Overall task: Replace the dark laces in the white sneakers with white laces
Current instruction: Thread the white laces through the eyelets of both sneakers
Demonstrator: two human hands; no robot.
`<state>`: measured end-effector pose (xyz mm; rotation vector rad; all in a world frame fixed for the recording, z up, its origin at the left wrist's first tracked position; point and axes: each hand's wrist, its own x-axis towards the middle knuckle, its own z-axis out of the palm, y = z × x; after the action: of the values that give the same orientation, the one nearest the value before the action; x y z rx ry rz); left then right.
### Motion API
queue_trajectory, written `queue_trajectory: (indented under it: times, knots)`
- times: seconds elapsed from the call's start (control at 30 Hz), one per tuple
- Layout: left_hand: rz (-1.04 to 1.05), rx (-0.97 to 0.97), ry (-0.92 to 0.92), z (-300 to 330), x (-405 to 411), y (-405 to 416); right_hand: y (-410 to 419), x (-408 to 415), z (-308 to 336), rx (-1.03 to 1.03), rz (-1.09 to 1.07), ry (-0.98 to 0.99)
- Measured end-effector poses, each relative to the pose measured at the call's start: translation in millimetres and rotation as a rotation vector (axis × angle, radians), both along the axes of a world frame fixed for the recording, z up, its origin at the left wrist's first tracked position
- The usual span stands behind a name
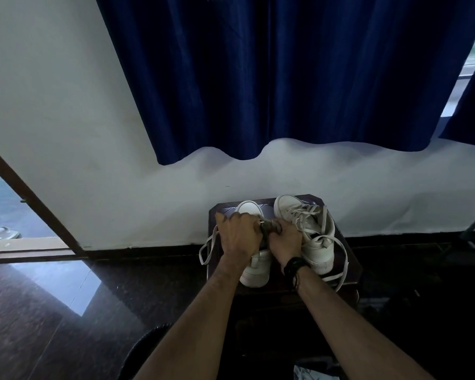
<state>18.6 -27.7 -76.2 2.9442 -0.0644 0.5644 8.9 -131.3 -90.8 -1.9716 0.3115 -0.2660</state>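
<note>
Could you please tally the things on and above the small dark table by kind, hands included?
White sneakers: 2, left sneaker and right sneaker
Loose white laces: 1, beside the left sneaker
Dark lace bundles: 1, held between both hands
Hands: 2, left hand and right hand
Total: 6

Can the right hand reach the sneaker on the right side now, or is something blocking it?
Probably yes. The right hand is right beside the right sneaker, with nothing between them, but both hands grip a dark lace bundle, so it must let go first.
</note>
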Motion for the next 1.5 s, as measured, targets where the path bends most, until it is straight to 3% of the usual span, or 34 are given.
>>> queue_trajectory:
  times: [0.7, 0.77, 0.87, 0.93, 1.03, 1.1, 1.17, 1.4, 1.5]
  knots:
    - [-0.046, 0.085, -0.02, -7, 6, -2, 1, -6, -2, -0.045, 0.045, -0.062]
    - [-0.064, 0.079, -0.048, -9, 5, 2, 0, -4, -3, 0.066, 0.063, -0.004]
    - [-0.095, 0.08, -0.072, -8, 2, 3, 0, 2, 0, 0.459, -0.047, 0.119]
    - [-0.098, 0.077, -0.056, -7, 1, 2, 0, 7, -2, 0.541, -0.073, 0.161]
    - [-0.102, 0.041, -0.078, -10, 2, 5, -2, 18, 0, 0.426, 0.002, 0.253]
    - [-0.1, 0.032, -0.086, -12, 2, 6, -6, 19, 9, 0.238, 0.035, 0.311]
    - [-0.099, 0.037, -0.093, -14, 3, 6, -7, 17, 19, 0.018, 0.027, 0.277]
    - [-0.081, 0.069, -0.066, -16, 5, 6, 3, 13, 28, -0.355, 0.061, 0.201]
    - [-0.077, 0.022, -0.08, -14, 4, 6, 2, 9, 24, -0.235, -0.022, 0.018]
